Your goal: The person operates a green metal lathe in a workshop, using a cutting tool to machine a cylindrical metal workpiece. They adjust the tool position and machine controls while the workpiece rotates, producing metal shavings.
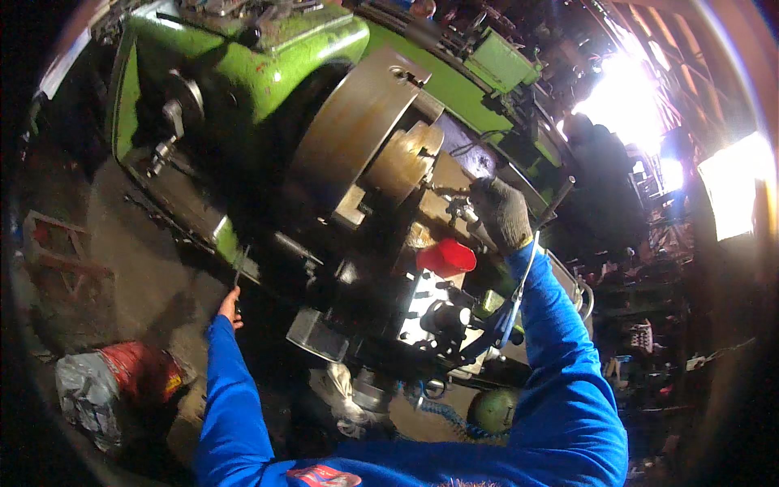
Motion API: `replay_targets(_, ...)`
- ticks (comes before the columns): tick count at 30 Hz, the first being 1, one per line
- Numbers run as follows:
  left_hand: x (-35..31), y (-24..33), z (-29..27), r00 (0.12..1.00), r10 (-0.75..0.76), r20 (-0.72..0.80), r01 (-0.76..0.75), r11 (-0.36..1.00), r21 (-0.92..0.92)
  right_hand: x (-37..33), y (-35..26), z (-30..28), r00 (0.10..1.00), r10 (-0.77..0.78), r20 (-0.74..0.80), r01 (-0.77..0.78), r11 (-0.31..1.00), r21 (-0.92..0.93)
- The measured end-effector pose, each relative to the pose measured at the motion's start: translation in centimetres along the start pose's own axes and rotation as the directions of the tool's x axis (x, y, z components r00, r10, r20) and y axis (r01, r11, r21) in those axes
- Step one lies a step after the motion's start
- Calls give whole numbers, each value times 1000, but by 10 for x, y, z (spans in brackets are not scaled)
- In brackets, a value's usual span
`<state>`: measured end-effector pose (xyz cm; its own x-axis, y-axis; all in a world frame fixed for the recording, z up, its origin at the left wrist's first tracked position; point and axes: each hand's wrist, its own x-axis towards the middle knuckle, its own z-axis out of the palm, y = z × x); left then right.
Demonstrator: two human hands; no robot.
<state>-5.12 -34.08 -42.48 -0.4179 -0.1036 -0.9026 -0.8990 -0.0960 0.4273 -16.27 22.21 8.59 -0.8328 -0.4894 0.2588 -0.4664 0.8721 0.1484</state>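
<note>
My bare left hand [231, 308] is closed at the lower end of a thin lever rod [242, 265] on the front of a green lathe; its fingers are partly turned away. My right hand [501, 214], in a grey knit glove, is closed around a metal tool with small knobs [461, 209]. That tool's slim end points left toward a round brownish workpiece [406, 162] in the large steel chuck [357, 122]. Just below the right hand sits a red plastic cup or scoop [446, 258]. Its contents are hidden.
The tool post [434, 312], with several bolts, stands below the red cup. A pale hose [519, 284] runs down beside my right forearm. The green headstock [268, 49] fills the upper left. A grey and red sack [105, 381] lies on the floor at left.
</note>
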Motion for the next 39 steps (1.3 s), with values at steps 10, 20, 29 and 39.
replay_targets(10, -80, 105, 51, 972, 220, 85, -179, 923, -342, -2, -34, -4, 964, -59, 260, 66, 998, -18)
replay_targets(20, -90, 105, 67, 974, 219, 53, -172, 874, -455, -7, -45, 35, 907, -273, 321, 353, 908, -225)
replay_targets(29, -105, 106, 60, 965, 261, 32, -207, 828, -522, 15, -69, -2, 963, 180, 202, -154, 978, -138)
replay_targets(39, -141, 67, 42, 885, 465, -19, -448, 839, -309, -14, 0, -14, 671, 725, 153, -602, 413, 684)
